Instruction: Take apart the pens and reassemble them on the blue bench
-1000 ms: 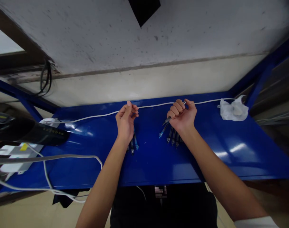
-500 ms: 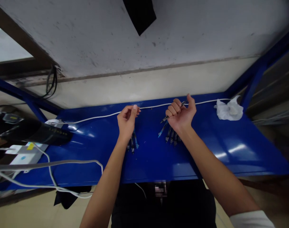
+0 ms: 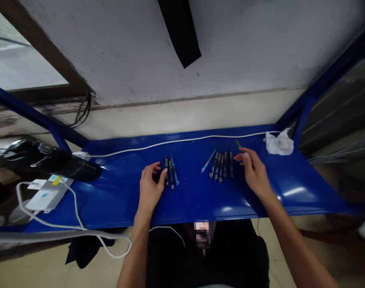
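My left hand (image 3: 152, 186) is open beside the left group of pens, its thumb at the edge of a black pen (image 3: 166, 173). Another black pen (image 3: 171, 174) and a blue pen (image 3: 174, 171) lie next to it. The right group has a light blue pen (image 3: 208, 161) and several black pens (image 3: 220, 166), side by side on the blue table. Just right of them, my right hand (image 3: 254, 172) has bent fingers closed round a thin pen (image 3: 238, 143); only its end shows past the fingers, and the rest is hidden.
A white cable (image 3: 170, 141) runs along the back of the blue table (image 3: 188, 206). Crumpled white plastic (image 3: 280, 143) lies at the right back. At the left are a black device (image 3: 71, 164), a white power strip (image 3: 48, 194) and looped white cables (image 3: 76, 200).
My right hand has turned and moved right and down, uncovering the right pens. My left hand has moved down and left, its thumb and fingers now apart. The view has shifted slightly.
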Demonstrator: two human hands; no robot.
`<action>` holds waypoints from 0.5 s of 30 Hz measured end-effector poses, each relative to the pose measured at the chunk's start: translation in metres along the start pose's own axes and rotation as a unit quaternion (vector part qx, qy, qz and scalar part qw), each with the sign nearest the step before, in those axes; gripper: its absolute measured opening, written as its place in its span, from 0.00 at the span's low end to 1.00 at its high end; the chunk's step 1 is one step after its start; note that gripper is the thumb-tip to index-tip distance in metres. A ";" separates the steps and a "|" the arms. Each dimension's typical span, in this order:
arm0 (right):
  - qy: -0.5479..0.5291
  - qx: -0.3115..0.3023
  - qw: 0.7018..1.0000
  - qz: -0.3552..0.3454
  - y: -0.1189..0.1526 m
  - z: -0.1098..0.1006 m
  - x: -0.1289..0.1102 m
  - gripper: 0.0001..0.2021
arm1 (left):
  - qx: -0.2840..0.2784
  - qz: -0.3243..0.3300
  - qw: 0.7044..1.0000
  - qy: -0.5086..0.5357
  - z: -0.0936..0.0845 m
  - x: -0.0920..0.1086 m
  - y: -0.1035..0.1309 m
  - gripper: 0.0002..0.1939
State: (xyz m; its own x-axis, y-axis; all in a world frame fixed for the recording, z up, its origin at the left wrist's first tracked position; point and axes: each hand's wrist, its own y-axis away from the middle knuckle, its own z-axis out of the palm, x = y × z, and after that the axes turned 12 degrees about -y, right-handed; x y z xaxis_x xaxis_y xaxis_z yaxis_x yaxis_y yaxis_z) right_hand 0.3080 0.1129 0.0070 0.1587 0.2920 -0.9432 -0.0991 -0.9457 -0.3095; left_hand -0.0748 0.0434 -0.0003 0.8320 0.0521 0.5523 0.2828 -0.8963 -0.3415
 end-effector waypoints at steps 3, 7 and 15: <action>0.218 -0.098 0.968 -0.075 0.020 -0.005 0.009 0.28 | -0.026 0.030 0.998 -0.054 0.003 0.001 -0.001 0.20; 0.326 -0.131 0.929 -0.118 0.028 -0.002 0.015 0.30 | -0.028 0.056 0.991 -0.116 0.005 0.004 -0.003 0.16; 0.329 -0.059 0.930 -0.155 0.026 -0.005 0.023 0.29 | -0.005 0.059 0.984 -0.168 0.007 0.006 0.004 0.17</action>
State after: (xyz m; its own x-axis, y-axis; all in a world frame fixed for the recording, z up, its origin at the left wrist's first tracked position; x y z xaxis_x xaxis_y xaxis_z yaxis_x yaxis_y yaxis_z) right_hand 0.3139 0.0944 -0.0224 0.7321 0.4403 -0.5198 0.1549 -0.8507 -0.5024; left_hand -0.0655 0.0435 -0.0038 0.9701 0.0891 0.2258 0.1718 -0.9091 -0.3795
